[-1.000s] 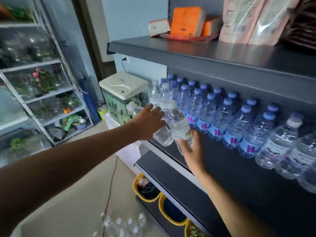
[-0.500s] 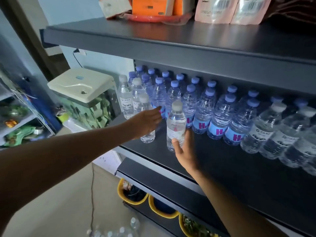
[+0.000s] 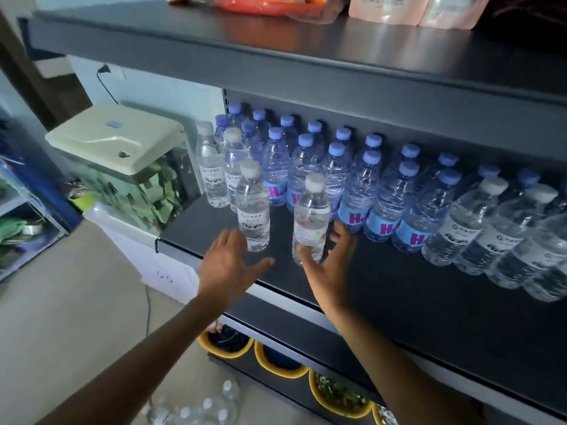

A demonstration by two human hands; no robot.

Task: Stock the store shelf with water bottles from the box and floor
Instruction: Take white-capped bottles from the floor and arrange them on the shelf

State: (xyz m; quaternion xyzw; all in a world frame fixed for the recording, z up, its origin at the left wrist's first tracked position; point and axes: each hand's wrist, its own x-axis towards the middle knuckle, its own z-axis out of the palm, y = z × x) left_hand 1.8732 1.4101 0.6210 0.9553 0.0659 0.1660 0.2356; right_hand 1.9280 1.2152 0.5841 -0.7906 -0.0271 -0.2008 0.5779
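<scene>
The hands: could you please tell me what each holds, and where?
Left hand holds nothing. Right hand cups the white-capped bottle at its base, thumb touching; a firm grip cannot be told.
</scene>
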